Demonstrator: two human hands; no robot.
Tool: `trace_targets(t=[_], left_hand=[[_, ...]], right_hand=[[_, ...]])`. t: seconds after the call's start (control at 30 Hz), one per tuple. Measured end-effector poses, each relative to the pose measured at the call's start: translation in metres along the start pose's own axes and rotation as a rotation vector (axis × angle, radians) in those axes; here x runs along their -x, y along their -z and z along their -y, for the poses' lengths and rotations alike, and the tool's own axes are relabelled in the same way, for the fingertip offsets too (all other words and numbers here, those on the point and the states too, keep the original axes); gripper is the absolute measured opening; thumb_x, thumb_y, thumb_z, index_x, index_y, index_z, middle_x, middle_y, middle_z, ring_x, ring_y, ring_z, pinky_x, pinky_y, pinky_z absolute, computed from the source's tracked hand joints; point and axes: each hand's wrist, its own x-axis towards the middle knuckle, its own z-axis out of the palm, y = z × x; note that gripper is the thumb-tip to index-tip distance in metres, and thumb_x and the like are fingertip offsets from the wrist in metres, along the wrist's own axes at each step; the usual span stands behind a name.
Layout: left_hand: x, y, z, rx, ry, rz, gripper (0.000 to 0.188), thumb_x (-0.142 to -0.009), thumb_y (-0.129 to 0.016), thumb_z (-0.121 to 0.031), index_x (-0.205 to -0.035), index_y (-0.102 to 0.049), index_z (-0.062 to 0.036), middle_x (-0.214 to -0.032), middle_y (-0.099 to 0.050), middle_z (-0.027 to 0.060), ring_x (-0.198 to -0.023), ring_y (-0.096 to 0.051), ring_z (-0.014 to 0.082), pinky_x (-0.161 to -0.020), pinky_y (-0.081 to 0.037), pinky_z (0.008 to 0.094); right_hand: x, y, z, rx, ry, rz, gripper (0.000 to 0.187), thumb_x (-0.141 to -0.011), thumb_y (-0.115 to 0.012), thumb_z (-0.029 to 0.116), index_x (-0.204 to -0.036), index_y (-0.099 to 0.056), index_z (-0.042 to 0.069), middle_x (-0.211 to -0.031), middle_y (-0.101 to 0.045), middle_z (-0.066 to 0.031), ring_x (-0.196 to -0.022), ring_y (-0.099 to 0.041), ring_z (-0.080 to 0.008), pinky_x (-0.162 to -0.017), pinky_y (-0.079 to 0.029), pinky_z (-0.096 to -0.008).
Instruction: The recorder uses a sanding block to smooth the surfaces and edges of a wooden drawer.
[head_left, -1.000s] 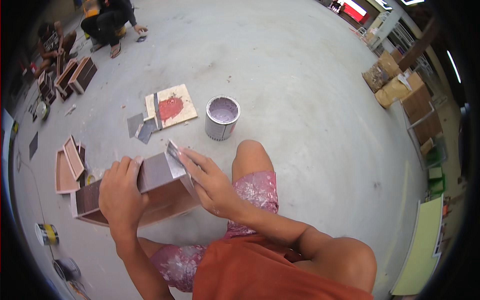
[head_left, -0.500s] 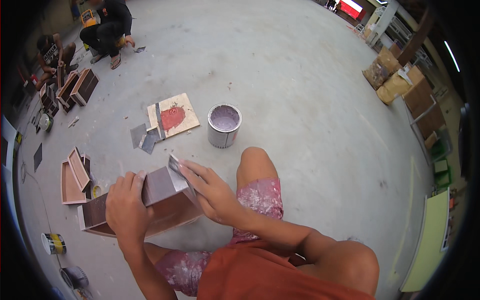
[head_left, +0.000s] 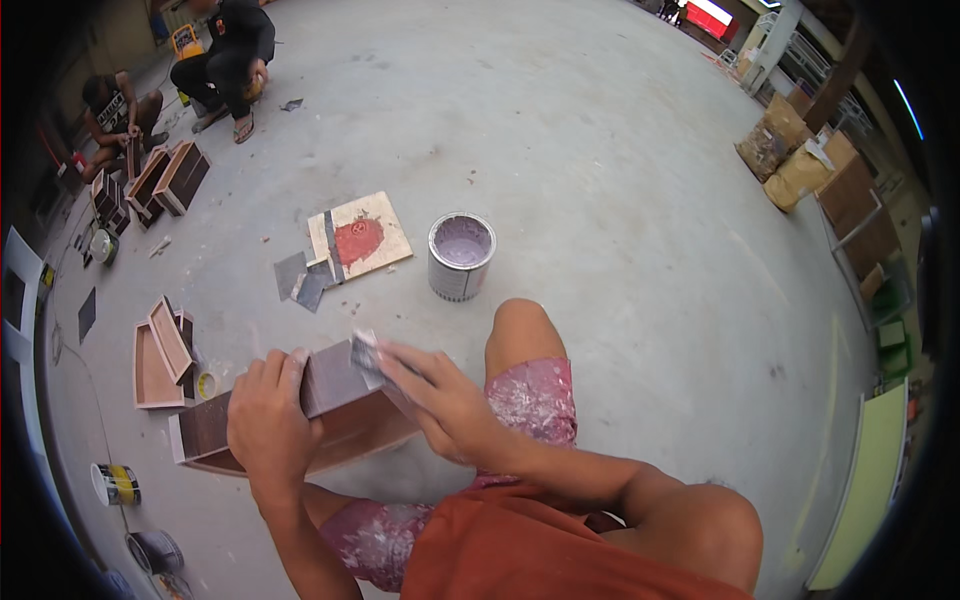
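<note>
A long wooden drawer [head_left: 345, 437] is tilted on its side in front of me, its upper face dark brown with a grey-purple coat toward the right end. My left hand [head_left: 270, 420] grips its upper edge near the middle, thumb and fingers closed over the side. At the right end, my right hand [head_left: 430, 395] presses a small grey piece, apparently folded sandpaper [head_left: 366, 352], against the coated face. Its fingers lie over the piece and hide part of it.
An open can of grey-purple paste [head_left: 461, 255] stands ahead, beside a wooden board with a red patch [head_left: 375, 240] and loose grey sheets [head_left: 303, 280]. Other drawers [head_left: 160, 358] lie left. Two people [head_left: 222, 65] [head_left: 120, 115] crouch at far left near more drawers [head_left: 180, 178].
My right hand has drawn the grey piece slightly back toward me along the drawer's end. The left hand keeps its grip. The whole view has shifted a little.
</note>
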Motion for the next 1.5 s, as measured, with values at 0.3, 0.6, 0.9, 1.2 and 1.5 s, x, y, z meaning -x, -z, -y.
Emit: trace_targets(t=[0.3, 0.6, 0.9, 1.2, 1.5], left_hand=[[0.000, 0.001, 0.000, -0.012, -0.021, -0.005, 0.052, -0.066, -0.070, 0.003, -0.117, -0.070, -0.0056, -0.102, -0.063, 0.0105, -0.097, -0.063, 0.0350, -0.085, -0.051, 0.0461], [-0.002, 0.004, -0.001, -0.012, -0.002, 0.005, 0.052, -0.067, -0.070, 0.002, -0.118, -0.070, -0.0069, -0.103, -0.064, 0.0096, -0.097, -0.063, 0.0353, -0.086, -0.051, 0.0461], [0.005, 0.008, 0.000, -0.014, 0.031, 0.017, 0.050, -0.067, -0.071, 0.000, -0.117, -0.070, -0.0072, -0.102, -0.064, 0.0097, -0.096, -0.063, 0.0350, -0.086, -0.051, 0.0461], [0.026, -0.008, 0.023, 0.110, -0.034, 0.025, 0.067, -0.064, -0.088, -0.012, -0.128, -0.068, -0.0056, -0.132, -0.069, 0.0140, -0.124, -0.065, 0.0324, -0.108, -0.051, 0.0449], [0.019, -0.027, 0.006, 0.003, -0.067, -0.107, 0.020, -0.078, -0.074, -0.018, -0.095, -0.071, -0.0086, -0.104, -0.067, 0.0047, -0.108, -0.066, 0.0223, -0.090, -0.052, 0.0375]], right_hand=[[0.012, -0.012, -0.017, -0.033, 0.010, -0.050, 0.071, -0.086, -0.053, -0.012, -0.156, -0.049, 0.001, -0.156, -0.050, -0.0207, -0.124, -0.057, -0.0404, -0.108, -0.047, -0.0446], [0.014, -0.011, -0.016, -0.126, 0.058, -0.100, 0.065, -0.090, -0.048, -0.012, -0.154, -0.051, -0.001, -0.155, -0.050, -0.0226, -0.129, -0.054, -0.0430, -0.114, -0.043, -0.0438], [0.007, -0.006, -0.018, -0.165, 0.019, -0.092, 0.059, -0.093, -0.052, -0.011, -0.152, -0.054, -0.002, -0.159, -0.048, -0.0241, -0.132, -0.054, -0.0414, -0.116, -0.042, -0.0456], [-0.003, -0.009, -0.019, -0.060, -0.190, -0.010, 0.051, -0.105, -0.041, 0.001, -0.154, -0.052, -0.002, -0.155, -0.053, -0.0272, -0.147, -0.048, -0.0404, -0.122, -0.039, -0.0487], [0.000, -0.013, -0.019, -0.077, -0.124, -0.132, 0.055, -0.113, -0.039, 0.021, -0.163, -0.037, -0.003, -0.166, -0.041, -0.0235, -0.152, -0.041, -0.0390, -0.126, -0.032, -0.0481]])
